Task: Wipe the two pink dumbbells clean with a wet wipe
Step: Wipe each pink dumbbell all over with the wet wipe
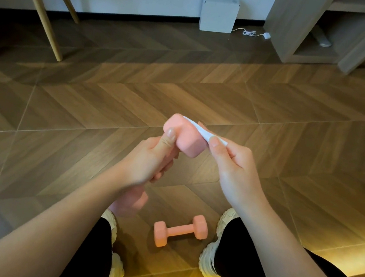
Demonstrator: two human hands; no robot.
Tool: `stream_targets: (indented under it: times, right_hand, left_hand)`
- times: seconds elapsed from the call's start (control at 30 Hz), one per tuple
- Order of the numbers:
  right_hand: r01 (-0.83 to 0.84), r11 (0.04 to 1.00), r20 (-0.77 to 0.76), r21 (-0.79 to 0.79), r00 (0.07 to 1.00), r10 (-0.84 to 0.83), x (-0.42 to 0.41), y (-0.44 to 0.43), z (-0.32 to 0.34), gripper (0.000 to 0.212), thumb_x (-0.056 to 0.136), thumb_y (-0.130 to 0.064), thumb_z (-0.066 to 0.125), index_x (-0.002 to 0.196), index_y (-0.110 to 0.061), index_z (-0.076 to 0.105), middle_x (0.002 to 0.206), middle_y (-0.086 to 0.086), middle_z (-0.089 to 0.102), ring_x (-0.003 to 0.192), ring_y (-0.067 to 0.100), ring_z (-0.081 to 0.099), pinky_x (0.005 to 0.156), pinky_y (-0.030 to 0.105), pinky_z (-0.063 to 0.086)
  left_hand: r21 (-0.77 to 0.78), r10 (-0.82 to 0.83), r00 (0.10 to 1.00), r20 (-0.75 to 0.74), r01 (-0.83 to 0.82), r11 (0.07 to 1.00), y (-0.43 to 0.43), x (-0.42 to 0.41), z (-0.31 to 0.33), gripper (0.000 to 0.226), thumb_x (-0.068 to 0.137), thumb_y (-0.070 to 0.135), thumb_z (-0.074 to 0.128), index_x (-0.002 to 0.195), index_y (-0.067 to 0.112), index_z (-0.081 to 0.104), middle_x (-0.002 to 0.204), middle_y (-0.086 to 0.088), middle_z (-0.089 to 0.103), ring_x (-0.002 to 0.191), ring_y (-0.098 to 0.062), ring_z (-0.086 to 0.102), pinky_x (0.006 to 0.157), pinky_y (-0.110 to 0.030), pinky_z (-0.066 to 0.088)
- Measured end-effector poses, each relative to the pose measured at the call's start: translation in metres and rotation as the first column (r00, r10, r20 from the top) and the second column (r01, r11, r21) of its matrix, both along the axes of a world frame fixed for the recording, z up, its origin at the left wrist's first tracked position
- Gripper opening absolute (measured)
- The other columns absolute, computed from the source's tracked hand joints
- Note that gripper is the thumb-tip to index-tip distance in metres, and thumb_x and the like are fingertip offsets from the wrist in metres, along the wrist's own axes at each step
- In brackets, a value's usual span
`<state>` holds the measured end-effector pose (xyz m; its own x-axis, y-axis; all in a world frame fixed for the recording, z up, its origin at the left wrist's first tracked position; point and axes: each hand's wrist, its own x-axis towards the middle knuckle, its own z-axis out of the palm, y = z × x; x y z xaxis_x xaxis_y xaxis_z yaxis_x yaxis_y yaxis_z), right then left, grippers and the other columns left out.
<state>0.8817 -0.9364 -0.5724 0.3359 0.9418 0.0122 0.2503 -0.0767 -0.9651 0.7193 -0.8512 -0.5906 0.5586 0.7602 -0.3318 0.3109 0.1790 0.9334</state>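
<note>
- The left hand (pixel 152 157) closes its grip round the handle of a matte pink hex-ended dumbbell (pixel 185 136), held above the second pink dumbbell (pixel 180 230).
- The right hand (pixel 233 164), grip narrow, pinches a folded white wet wipe (pixel 202 132) against the raised dumbbell's top end.
- The second pink dumbbell lies on the herringbone wood floor (pixel 293 119) between cream chunky shoes (pixel 207 264).
- Far beyond it, a white box (pixel 218 15) stands at the wall.

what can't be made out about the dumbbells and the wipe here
Head view: held dumbbell, handle hidden inside the left hand; lower head blurred behind that wrist.
Head view: wet wipe, partly hidden behind the dumbbell's top head and the right hand.
Head view: dumbbell on the floor, any dirt too small to see.
</note>
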Motion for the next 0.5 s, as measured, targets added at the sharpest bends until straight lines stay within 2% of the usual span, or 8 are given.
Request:
stream_targets:
  times: [0.07,0.1,0.13,0.17,0.23,0.33,0.4,0.5]
  right_hand:
    - [0.012,0.996,-0.057,-0.085,0.998,-0.017,0.002,0.000,0.000,0.033,0.104,-0.030,0.045,0.104,-0.015,0.074,0.082,0.012,0.073,0.070,0.020,0.059,0.068,0.030,0.047]
    - [-0.037,0.989,-0.136,-0.141,0.991,0.017,0.004,0.001,0.001,0.031,0.104,-0.033,0.046,0.104,-0.021,0.075,0.078,-0.001,0.073,0.072,0.006,0.062,0.072,0.017,0.048]
    - [-0.116,0.973,-0.231,-0.202,0.971,0.068,0.005,0.001,0.002,0.031,0.102,-0.039,0.048,0.106,-0.023,0.074,0.084,-0.010,0.075,0.081,-0.002,0.066,0.083,0.012,0.047]
    - [-0.195,0.946,-0.305,-0.259,0.946,0.111,0.007,0.003,0.003,0.037,0.100,-0.047,0.049,0.111,-0.021,0.073,0.096,-0.008,0.076,0.096,0.000,0.069,0.097,0.019,0.046]
    - [-0.319,0.890,-0.402,-0.325,0.899,0.176,0.008,0.005,0.003,0.055,0.092,-0.057,0.055,0.121,-0.013,0.068,0.112,0.004,0.074,0.111,0.014,0.068,0.108,0.035,0.043]
    - [-0.410,0.837,-0.519,-0.363,0.835,0.183,0.003,0.009,0.003,0.065,0.080,-0.049,0.067,0.129,-0.007,0.061,0.115,0.008,0.073,0.109,0.020,0.069,0.104,0.037,0.048]
    - [-0.427,0.822,-0.581,-0.376,0.800,0.149,-0.001,0.011,0.001,0.061,0.080,-0.039,0.071,0.129,-0.005,0.060,0.116,0.012,0.072,0.108,0.024,0.069,0.101,0.037,0.051]
    - [-0.455,0.807,-0.606,-0.376,0.780,0.158,-0.007,0.009,-0.003,0.062,0.074,-0.029,0.078,0.129,-0.007,0.060,0.119,0.010,0.071,0.111,0.022,0.068,0.099,0.036,0.052]
  left_hand:
    - [0.098,-0.048,0.998,-0.040,0.052,0.994,0.004,-0.005,0.004,0.064,0.076,0.083,0.033,0.070,0.023,0.054,0.055,0.011,0.046,0.047,-0.011,0.036,0.051,-0.028,0.029]
    - [0.197,-0.105,0.988,-0.114,0.126,0.972,0.007,-0.009,0.007,0.062,0.076,0.082,0.031,0.072,0.025,0.054,0.055,0.012,0.049,0.047,-0.009,0.040,0.052,-0.029,0.033]
    - [0.289,-0.160,0.962,-0.221,0.221,0.931,0.010,-0.013,0.010,0.061,0.076,0.083,0.028,0.076,0.028,0.054,0.057,0.012,0.053,0.050,-0.005,0.045,0.056,-0.031,0.037]
    - [0.356,-0.195,0.920,-0.340,0.318,0.879,0.013,-0.017,0.012,0.061,0.075,0.084,0.025,0.081,0.032,0.055,0.061,0.012,0.056,0.057,-0.004,0.051,0.061,-0.033,0.041]
    - [0.429,-0.213,0.824,-0.525,0.472,0.770,0.017,-0.025,0.014,0.066,0.073,0.087,0.021,0.092,0.035,0.056,0.068,0.012,0.057,0.067,-0.007,0.055,0.065,-0.038,0.043]
    - [0.492,-0.194,0.745,-0.639,0.589,0.641,0.017,-0.033,0.016,0.070,0.076,0.090,0.024,0.095,0.030,0.056,0.067,0.013,0.056,0.065,-0.005,0.053,0.058,-0.036,0.039]
    - [0.532,-0.180,0.740,-0.648,0.610,0.587,0.016,-0.037,0.018,0.061,0.077,0.088,0.029,0.089,0.033,0.051,0.067,0.015,0.054,0.062,-0.003,0.051,0.055,-0.031,0.034]
    - [0.555,-0.175,0.719,-0.673,0.647,0.523,0.018,-0.041,0.022,0.054,0.076,0.089,0.034,0.092,0.039,0.050,0.073,0.016,0.058,0.066,-0.002,0.052,0.054,-0.027,0.032]
